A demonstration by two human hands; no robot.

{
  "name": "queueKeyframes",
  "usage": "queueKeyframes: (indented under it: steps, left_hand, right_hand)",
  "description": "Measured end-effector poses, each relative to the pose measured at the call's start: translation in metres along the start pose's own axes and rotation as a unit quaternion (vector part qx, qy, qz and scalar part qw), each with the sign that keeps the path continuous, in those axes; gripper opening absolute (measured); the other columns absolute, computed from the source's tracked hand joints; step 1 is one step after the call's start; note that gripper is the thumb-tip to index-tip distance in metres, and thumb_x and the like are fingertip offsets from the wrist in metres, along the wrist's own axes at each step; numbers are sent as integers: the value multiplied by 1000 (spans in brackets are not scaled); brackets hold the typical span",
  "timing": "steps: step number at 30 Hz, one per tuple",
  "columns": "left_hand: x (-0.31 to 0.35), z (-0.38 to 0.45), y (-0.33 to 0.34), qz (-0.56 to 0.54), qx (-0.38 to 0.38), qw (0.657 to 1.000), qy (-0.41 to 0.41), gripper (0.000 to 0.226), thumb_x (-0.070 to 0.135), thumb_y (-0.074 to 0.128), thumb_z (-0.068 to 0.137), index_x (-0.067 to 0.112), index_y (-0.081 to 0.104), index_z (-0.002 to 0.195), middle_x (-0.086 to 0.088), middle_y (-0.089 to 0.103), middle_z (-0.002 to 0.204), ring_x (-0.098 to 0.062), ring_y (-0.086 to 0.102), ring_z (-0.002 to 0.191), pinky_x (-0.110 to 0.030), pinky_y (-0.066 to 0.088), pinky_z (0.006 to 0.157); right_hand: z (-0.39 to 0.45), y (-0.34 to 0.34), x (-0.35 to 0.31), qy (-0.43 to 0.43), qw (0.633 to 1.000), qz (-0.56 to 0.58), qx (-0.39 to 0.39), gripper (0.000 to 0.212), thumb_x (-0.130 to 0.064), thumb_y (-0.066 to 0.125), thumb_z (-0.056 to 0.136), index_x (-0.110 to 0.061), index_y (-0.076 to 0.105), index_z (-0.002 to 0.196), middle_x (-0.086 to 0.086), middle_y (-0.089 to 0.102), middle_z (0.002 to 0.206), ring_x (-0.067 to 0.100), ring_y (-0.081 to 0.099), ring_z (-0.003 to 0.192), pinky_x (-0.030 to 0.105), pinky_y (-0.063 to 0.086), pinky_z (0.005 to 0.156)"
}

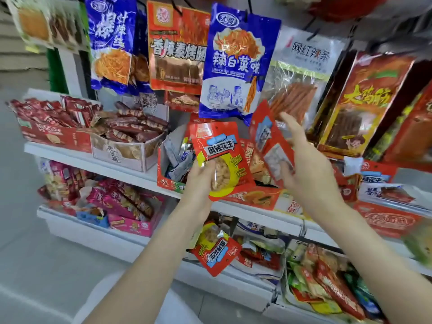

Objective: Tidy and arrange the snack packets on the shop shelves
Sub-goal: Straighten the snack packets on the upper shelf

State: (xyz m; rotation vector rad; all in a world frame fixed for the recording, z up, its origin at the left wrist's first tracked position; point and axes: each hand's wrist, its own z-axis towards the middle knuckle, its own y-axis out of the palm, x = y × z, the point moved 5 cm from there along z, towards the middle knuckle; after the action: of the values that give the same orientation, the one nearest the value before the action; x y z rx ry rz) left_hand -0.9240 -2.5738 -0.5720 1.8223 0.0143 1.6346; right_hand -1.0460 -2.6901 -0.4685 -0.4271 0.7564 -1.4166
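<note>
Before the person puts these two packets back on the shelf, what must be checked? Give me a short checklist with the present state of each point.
1. Left hand grips the peanut packet firmly: ok, fingers are curled round its lower edge.
2. Right hand holds the red packet securely: cannot tell, the thumb presses it but the fingers are stretched out.
3. Peanut packet faces front, upright: ok.
4. Red packet upright: not ok, it is tilted and turned sideways.
5. Free space in the open box on the shelf: cannot tell, silver packets fill the visible part.
6. Hanging blue bag clear of the hands: ok, it hangs above them.
</note>
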Motion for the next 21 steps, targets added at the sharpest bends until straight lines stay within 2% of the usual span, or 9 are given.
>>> queueKeyframes:
  steps: [2, 6, 9, 11, 13, 15, 17, 19, 21]
  left_hand:
    - [-4, -2, 5, -87, -29, 994, -53, 30, 30, 40, 98, 21, 50, 125, -10, 64, 117, -23, 65, 97, -36, 57, 70]
    - [-5, -8, 4, -91, -91, 988, -80, 41, 45, 45, 92, 21, 55, 124, -7, 66, 116, -23, 65, 102, -40, 56, 80]
    - [-9, -7, -15, 5, -39, 996, -79, 36, 18, 56, 91, 17, 50, 126, -7, 66, 111, -25, 65, 96, -39, 54, 74]
    - [-7, -7, -28, 33, -24, 995, -93, 31, 9, 55, 90, 11, 54, 121, -9, 66, 105, -27, 64, 92, -40, 53, 77]
    - [-2, -9, -39, 89, -61, 991, -78, 26, 12, 56, 90, 17, 58, 115, -1, 68, 106, -23, 63, 99, -40, 49, 87]
    - [11, -16, -41, 191, -123, 973, -32, 23, 15, 55, 91, 26, 57, 111, 9, 67, 106, -10, 63, 99, -28, 50, 89]
    - [17, -15, -42, 286, -187, 940, 11, 27, 13, 52, 93, 24, 53, 118, 5, 64, 116, -9, 61, 105, -27, 50, 91]
    - [21, -9, -39, 343, -228, 910, 35, 29, 14, 50, 94, 21, 49, 123, 1, 61, 122, -9, 59, 109, -29, 49, 94]
    - [30, -2, -35, 340, -236, 909, 46, 24, 18, 51, 94, 24, 52, 118, 2, 62, 117, -4, 60, 102, -28, 50, 91]
  right_hand:
    - [-7, 34, -15, -17, 996, 49, -77, 72, -11, 58, 87, -26, 20, 145, -7, 64, 87, 14, 59, 73, 27, 44, 60]
    - [-30, 73, -15, 17, 954, 168, -248, 65, -31, 60, 87, -29, 25, 142, -13, 49, 131, 11, 43, 125, 30, 38, 103]
    - [-33, 69, -18, 7, 924, 226, -309, 50, -23, 60, 88, -28, 41, 134, -14, 52, 130, -10, 45, 120, 13, 38, 101]
    - [-19, 58, -12, 8, 939, 218, -265, 42, -13, 60, 87, -29, 50, 125, -16, 58, 118, -9, 53, 110, 18, 45, 95]
    - [0, 50, 2, 20, 966, 122, -225, 65, -20, 68, 82, -34, 35, 136, -12, 47, 131, 5, 48, 121, 26, 40, 102]
    - [12, 49, 4, 1, 965, 27, -260, 100, -33, 74, 75, -45, -1, 141, -15, 7, 152, 11, 22, 138, 30, 28, 108]
    - [22, 54, -8, -64, 956, -29, -286, 107, -38, 75, 73, -52, -11, 136, -22, -4, 150, 10, 14, 138, 31, 26, 108]
    - [36, 60, -19, -80, 953, -22, -291, 88, -35, 74, 74, -45, 16, 139, -12, 34, 140, 12, 34, 126, 23, 34, 101]
    - [49, 66, -24, -68, 953, 18, -294, 47, -27, 74, 76, -27, 57, 120, -13, 58, 100, 10, 56, 98, 8, 40, 76]
